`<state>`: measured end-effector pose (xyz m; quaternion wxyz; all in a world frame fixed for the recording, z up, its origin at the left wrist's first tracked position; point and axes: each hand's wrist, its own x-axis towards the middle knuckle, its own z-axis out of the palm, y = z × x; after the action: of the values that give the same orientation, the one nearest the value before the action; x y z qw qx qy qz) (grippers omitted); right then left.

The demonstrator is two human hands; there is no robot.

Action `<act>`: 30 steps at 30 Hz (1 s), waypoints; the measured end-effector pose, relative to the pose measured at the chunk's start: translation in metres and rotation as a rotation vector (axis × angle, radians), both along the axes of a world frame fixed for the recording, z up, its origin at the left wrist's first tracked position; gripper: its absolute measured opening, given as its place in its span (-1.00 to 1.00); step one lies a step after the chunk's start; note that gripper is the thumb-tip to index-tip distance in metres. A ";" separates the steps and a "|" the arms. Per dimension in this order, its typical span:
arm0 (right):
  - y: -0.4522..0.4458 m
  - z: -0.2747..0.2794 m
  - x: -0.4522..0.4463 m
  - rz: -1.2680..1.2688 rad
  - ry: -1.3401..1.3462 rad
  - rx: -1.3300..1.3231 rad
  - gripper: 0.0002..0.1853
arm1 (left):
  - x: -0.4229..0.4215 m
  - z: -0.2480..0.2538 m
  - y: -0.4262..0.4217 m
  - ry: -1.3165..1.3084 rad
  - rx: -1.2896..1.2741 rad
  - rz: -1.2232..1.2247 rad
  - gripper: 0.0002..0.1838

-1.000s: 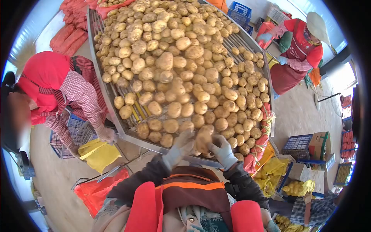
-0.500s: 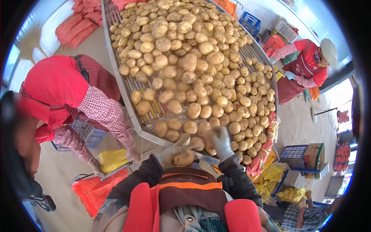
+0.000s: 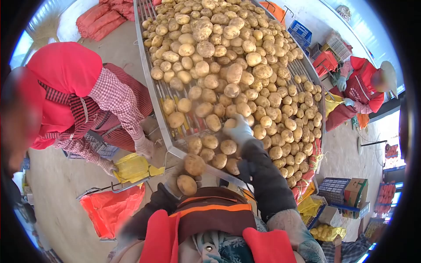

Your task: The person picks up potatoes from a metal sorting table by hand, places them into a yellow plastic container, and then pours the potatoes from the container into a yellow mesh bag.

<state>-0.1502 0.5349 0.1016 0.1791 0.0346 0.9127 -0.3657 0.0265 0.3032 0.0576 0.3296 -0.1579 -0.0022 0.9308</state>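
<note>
A large heap of potatoes (image 3: 263, 70) covers the metal sorting table (image 3: 175, 151). At the table's near left corner, my left hand (image 3: 175, 180) is closed around potatoes (image 3: 187, 185); two show there, one above the other, and they hide part of the fingers. My right hand (image 3: 239, 130), in a pale glove, reaches over the near part of the heap. Its fingers are on the potatoes, and whether they grip one is hidden by the glove and blur.
On the left a co-worker in a red head covering (image 3: 66, 68) holds a yellow net bag (image 3: 133, 168) above a red bag on a frame (image 3: 112, 208). Another co-worker (image 3: 362, 85) is at the far right. Crates (image 3: 334, 189) and boxes stand at the lower right.
My left hand has moved left and down, away from the heap, with potatoes. My right hand has reached farther up over the heap. The view has shifted, and the left co-worker's yellow bag is spread wider.
</note>
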 end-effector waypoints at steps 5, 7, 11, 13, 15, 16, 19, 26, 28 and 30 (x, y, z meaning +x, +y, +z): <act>0.008 0.005 0.076 0.049 0.129 -0.798 -0.41 | -0.026 0.052 0.018 0.141 -0.244 0.200 -0.21; -0.027 0.018 0.111 0.031 -0.185 -0.612 -0.45 | -0.033 0.030 0.025 0.163 -0.161 0.197 -0.20; -0.009 0.017 0.102 0.548 0.303 -0.305 -0.37 | -0.034 0.034 0.028 0.075 -0.145 0.261 -0.30; 0.015 0.014 0.095 0.632 0.186 -0.178 -0.33 | -0.033 0.047 0.027 0.116 -0.101 0.199 -0.26; 0.030 -0.002 0.099 0.648 0.602 0.342 -0.41 | -0.032 0.047 0.022 0.067 -0.259 0.198 -0.23; 0.037 -0.006 0.095 0.652 0.604 0.340 -0.41 | -0.031 0.046 0.019 0.058 -0.252 0.225 -0.21; 0.048 -0.022 0.068 0.726 0.681 0.451 -0.51 | -0.028 0.045 0.007 0.060 -0.290 0.263 -0.20; -0.040 0.002 -0.040 0.409 0.878 0.270 -0.58 | -0.009 0.027 -0.019 0.064 -0.313 0.287 -0.28; -0.071 -0.001 -0.050 0.463 0.960 0.255 -0.61 | -0.009 0.013 -0.023 0.071 -0.324 0.311 -0.29; -0.091 -0.016 -0.054 0.753 0.631 0.445 -0.52 | -0.008 0.023 -0.024 0.073 -0.337 0.335 -0.30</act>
<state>-0.2038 0.4442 0.0852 0.0030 -0.3694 0.9269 -0.0665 0.0182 0.2797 0.0804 0.1394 -0.1746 0.1388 0.9648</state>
